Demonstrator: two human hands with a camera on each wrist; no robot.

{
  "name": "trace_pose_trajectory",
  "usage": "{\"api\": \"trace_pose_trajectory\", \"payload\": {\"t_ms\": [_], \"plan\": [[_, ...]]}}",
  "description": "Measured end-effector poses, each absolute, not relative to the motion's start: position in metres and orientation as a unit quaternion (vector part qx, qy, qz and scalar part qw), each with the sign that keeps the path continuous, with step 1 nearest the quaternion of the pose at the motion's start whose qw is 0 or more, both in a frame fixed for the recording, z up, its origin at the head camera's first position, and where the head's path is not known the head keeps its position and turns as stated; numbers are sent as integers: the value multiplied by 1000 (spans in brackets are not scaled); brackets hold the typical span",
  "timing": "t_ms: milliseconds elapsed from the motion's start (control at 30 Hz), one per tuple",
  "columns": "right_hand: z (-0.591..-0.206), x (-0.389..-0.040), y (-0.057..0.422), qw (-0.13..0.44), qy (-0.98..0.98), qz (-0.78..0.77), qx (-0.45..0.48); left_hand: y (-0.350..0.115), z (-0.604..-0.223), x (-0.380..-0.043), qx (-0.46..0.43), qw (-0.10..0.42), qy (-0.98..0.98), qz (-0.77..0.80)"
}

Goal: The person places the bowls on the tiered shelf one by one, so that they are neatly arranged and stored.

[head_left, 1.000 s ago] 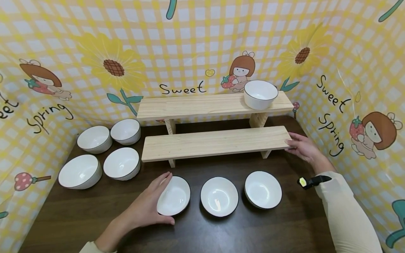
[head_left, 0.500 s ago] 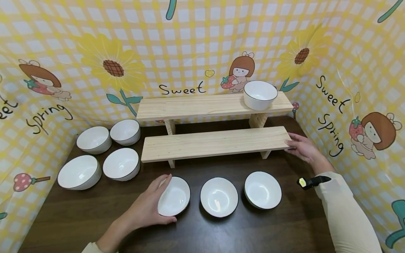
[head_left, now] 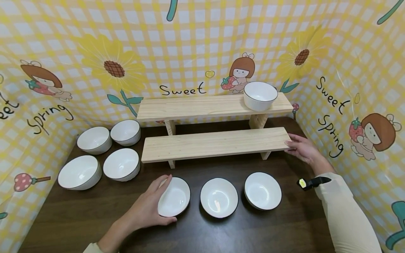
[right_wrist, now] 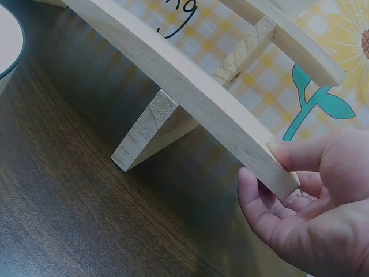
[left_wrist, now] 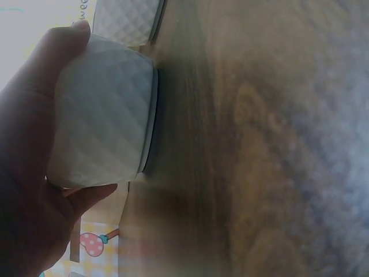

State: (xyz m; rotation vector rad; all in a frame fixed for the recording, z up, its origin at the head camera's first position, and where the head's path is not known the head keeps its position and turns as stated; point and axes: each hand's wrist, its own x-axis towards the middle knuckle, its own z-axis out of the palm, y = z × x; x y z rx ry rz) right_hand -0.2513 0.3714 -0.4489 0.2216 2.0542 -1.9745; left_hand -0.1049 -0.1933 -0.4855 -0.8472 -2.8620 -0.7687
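My left hand [head_left: 148,205] curls round the side of a white bowl [head_left: 177,197] with a dark rim, the leftmost of three in the front row. In the left wrist view, thumb and fingers span the diamond-patterned wall of this bowl [left_wrist: 106,112], close over the dark table. At the right, my right hand [head_left: 302,148] pinches the end of the lower wooden shelf board [head_left: 215,144]. The right wrist view shows the thumb on top of this board [right_wrist: 190,92] and the fingers curled under its end.
Two more front-row bowls [head_left: 219,197] [head_left: 262,190] stand right of the held one. Several bowls [head_left: 121,164] cluster at the left. Behind the lower board, an upper board [head_left: 196,106] carries one bowl [head_left: 261,95] near its right end. Patterned cloth [head_left: 177,45] surrounds the table.
My left thumb has shifted slightly right along the near side of the bowl. The right hand and the shelf look unchanged.
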Motion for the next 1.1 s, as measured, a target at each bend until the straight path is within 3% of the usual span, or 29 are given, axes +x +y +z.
{"api": "trace_pose_trajectory", "payload": {"t_ms": [367, 1100], "plan": [[-449, -252, 372, 140, 718, -677, 76, -194, -488, -105, -288, 52, -922, -254], [-449, -251, 372, 141, 720, -676, 72, -196, -481, -110, -286, 32, -922, -259]]}}
